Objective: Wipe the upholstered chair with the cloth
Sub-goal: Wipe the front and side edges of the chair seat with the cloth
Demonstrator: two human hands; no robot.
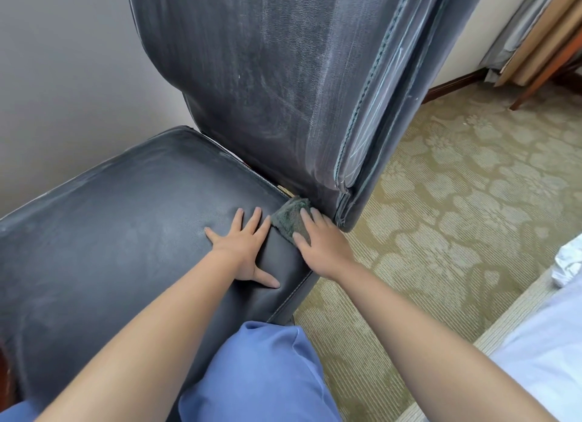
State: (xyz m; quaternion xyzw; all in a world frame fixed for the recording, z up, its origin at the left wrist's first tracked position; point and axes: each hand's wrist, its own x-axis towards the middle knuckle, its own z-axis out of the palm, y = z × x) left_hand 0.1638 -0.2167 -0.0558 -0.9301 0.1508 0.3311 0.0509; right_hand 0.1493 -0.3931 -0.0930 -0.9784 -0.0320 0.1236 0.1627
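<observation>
Head view shows the right hand (318, 242) as the working grip: its fingers lie fairly straight and spread, pressing a grey-green cloth (291, 218) flat rather than curling round it. The cloth sits under those fingers at the rear right corner of the seat cushion (126, 220), tucked against the crease where the seat meets the backrest (267, 75). Just beside it, the left hand (242, 248) is splayed flat on the seat, fingers straight, holding nothing and bracing the cushion. The upholstered chair (195, 157) is dark leather with pale dusty streaks across the backrest and its side edge. From the cloth, the crease runs away up and to the left, and the streaked backrest rises directly above, so the right hand is plainly the nearer one for either stroke. Patterned carpet (456, 201) lies to the right, with white bedding (551, 352) at the lower corner.
</observation>
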